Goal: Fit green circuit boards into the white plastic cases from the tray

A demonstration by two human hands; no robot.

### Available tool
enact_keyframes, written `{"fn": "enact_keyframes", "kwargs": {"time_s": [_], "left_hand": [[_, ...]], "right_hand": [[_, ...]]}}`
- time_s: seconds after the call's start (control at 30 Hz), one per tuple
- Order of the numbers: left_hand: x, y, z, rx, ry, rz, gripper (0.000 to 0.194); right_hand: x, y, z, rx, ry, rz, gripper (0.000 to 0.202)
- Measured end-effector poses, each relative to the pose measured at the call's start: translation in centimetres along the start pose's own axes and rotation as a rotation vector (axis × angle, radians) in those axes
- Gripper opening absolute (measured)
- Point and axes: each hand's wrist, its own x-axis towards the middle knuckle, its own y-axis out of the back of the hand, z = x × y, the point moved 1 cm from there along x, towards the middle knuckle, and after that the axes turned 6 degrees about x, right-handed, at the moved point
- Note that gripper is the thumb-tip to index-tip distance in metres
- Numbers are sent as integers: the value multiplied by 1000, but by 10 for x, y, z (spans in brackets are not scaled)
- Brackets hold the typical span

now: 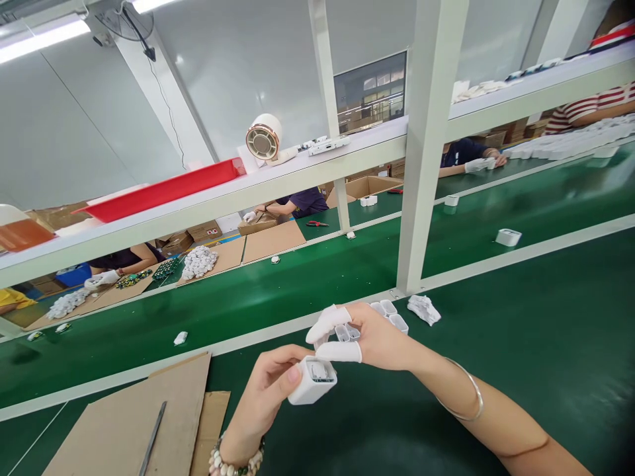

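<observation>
In the lower middle of the head view, my left hand (265, 387) grips a white plastic housing (306, 391), thumb on its near side. The housing is tilted, its open end facing up, and a metallic-looking insert shows inside. My right hand (380, 337), with white finger cots on thumb and forefinger, curls over the housing's far rim. Those two fingers bend towards each other in a pinch; what lies between them, if anything, is too unclear to name. Behind this hand stand several small open white cases (398, 323), partly hidden by it.
A crumpled white cloth (424, 309) lies right of the cases. Cardboard sheets (124, 423) with a thin metal strip (153, 437) lie left. Beyond runs a green conveyor belt (223, 307) with small white parts. A post (429, 145) and shelf (198, 205) stand ahead; co-workers sit across.
</observation>
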Motion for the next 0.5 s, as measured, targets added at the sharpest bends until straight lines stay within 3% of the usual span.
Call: {"fn": "enact_keyframes", "kwargs": {"time_s": [0.17, 0.4, 0.5], "left_hand": [[0, 1, 1, -7, -8, 1, 28], [5, 2, -4, -6, 27, 21, 29], [6, 5, -8, -12, 31, 13, 34]], "right_hand": [[-1, 2, -4, 51, -79, -102, 31], [-9, -5, -13, -299, 56, -97, 31], [-9, -4, -13, -311, 66, -96, 30]]}}
